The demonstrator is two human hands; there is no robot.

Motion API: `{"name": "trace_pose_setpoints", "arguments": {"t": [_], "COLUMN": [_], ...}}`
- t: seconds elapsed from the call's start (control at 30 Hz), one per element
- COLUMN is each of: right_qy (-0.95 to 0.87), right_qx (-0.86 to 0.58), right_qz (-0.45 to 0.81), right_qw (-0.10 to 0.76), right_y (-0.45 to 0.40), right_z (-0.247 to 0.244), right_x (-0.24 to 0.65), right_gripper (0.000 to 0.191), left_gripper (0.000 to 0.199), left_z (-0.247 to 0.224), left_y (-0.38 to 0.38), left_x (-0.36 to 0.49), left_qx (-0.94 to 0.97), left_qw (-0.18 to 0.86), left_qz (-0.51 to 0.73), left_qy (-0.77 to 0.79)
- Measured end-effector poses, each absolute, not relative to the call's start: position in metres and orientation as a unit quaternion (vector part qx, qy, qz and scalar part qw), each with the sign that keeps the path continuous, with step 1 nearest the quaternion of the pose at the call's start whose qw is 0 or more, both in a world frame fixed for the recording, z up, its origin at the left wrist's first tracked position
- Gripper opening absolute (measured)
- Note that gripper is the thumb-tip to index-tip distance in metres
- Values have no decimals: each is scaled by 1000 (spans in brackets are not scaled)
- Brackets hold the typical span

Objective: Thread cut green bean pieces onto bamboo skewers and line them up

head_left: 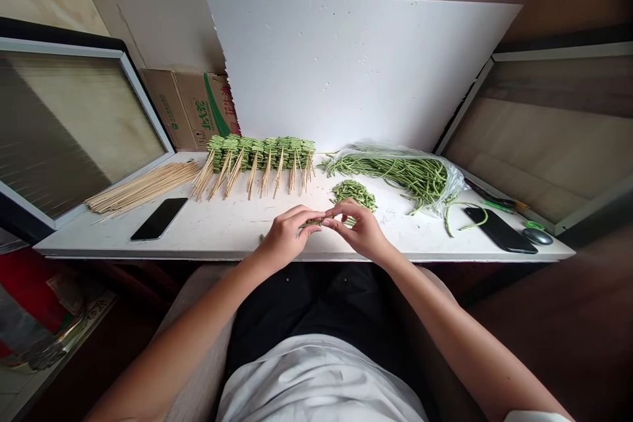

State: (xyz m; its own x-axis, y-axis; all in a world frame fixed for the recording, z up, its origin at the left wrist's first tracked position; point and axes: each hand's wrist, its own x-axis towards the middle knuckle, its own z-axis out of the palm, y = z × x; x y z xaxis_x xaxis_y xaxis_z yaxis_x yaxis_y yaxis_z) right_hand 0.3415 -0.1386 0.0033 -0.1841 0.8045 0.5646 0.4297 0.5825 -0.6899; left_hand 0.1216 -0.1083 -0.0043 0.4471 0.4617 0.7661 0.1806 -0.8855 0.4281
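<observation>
At the table's point(222, 231) front, my left hand point(285, 236) and right hand point(359, 232) pinch narrowly on short beans point(311, 223), fingertips nearly meeting. They seem light, stiff and easily snapped, so a gentle mid-length hold suits. A bean pile point(353, 194) lies just beyond.

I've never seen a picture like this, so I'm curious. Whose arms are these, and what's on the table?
This picture comes from a camera worn on a person's head, looking down, so those are the person's own arms. Their left hand and right hand pinch small green bean bits between their fingers. On the white table you can see a pile of bean bits, long beans in a plastic bag, rows of beans on wooden sticks, loose sticks, and two phones.
</observation>
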Motion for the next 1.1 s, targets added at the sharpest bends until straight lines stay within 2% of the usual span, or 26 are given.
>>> {"name": "trace_pose_setpoints", "arguments": {"t": [0.23,0.43,0.83,1.1], "right_qy": [-742,-776,-770,-780], "right_qx": [-428,-384,-377,-364], "right_qz": [163,122,116,167], "right_qw": [489,485,502,480], "right_y": [-132,-137,-136,-136], "right_z": [0,-5,-18,-19], "right_x": [349,340,332,333], "right_gripper": [26,20,14,19], "left_gripper": [12,11,4,13], "left_z": [-13,-16,-14,-16], "left_y": [-96,-100,-109,-107], "left_x": [117,120,126,125], "left_qx": [820,819,796,801], "left_qw": [142,139,205,262], "left_qz": [491,504,498,478], "left_qy": [256,238,276,246]}}
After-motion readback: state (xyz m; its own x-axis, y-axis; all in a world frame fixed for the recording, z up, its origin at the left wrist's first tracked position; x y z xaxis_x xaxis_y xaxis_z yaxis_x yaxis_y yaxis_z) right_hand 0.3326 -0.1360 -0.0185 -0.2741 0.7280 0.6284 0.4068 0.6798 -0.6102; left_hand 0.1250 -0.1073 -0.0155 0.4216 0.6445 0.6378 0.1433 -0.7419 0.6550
